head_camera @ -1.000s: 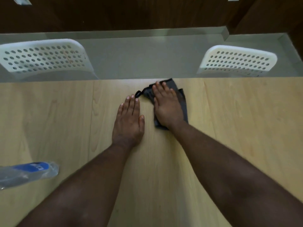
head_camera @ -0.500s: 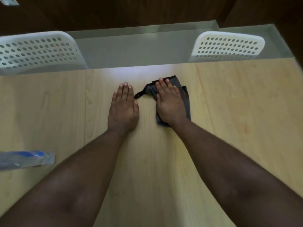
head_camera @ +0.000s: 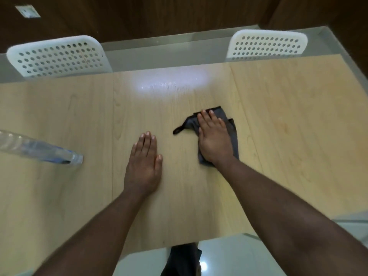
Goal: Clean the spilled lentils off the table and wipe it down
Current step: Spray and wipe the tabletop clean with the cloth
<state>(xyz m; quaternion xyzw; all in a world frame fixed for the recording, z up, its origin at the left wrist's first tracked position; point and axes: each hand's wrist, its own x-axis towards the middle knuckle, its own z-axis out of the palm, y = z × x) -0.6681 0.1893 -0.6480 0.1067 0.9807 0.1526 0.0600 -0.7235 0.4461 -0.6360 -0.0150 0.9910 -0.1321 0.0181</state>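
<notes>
Cloth [head_camera: 231,130] under flat right hand [head_camera: 214,139]; left hand [head_camera: 144,166] flat on table [head_camera: 288,116].

This looks like a dining or meeting corner indoors. A pale wood-grain table [head_camera: 278,120] fills the view, with two white perforated plastic chairs [head_camera: 59,55] pushed in at 11 and 1 o'clock, glossy pale floor tiles [head_camera: 163,50] beyond, and dark wood wall panelling [head_camera: 159,14] at 12 o'clock.
</notes>
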